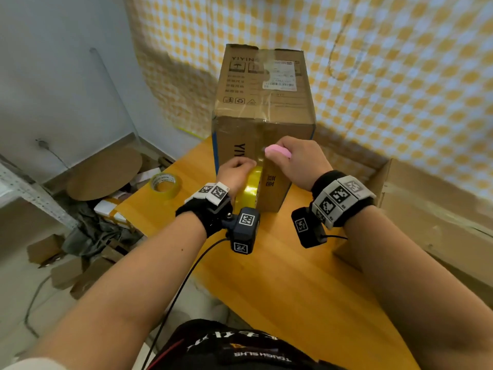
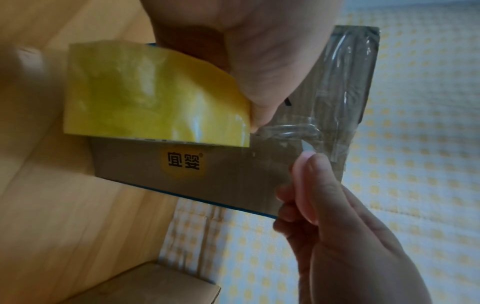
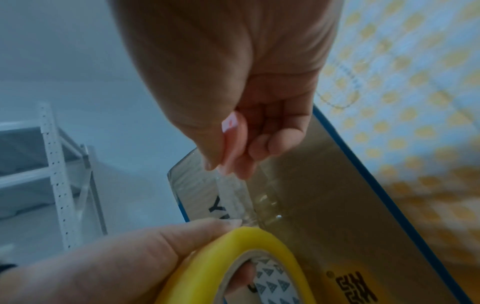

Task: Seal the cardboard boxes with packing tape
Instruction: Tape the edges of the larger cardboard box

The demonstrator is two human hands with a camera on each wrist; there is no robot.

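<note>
A tall cardboard box (image 1: pixel 264 108) stands on the orange table (image 1: pixel 293 276). My left hand (image 1: pixel 236 169) grips a yellow roll of packing tape (image 1: pixel 249 188) and holds it against the box's near face (image 2: pixel 221 176). A clear strip of tape (image 2: pixel 337 92) runs from the roll (image 2: pixel 145 98) up that face to the top edge. Just right of the roll, my right hand (image 1: pixel 296 161) pinches a small pink cutter (image 1: pixel 278 151) at the strip. In the right wrist view the cutter (image 3: pixel 231 133) sits between thumb and fingers above the roll (image 3: pixel 233 257).
A second tape roll (image 1: pixel 165 184) lies on the table's left part. A large open cardboard box (image 1: pixel 426 209) stands at the right. Cardboard scraps (image 1: pixel 88 249) and a white metal shelf (image 1: pixel 32 193) are on the floor to the left. A checked cloth hangs behind.
</note>
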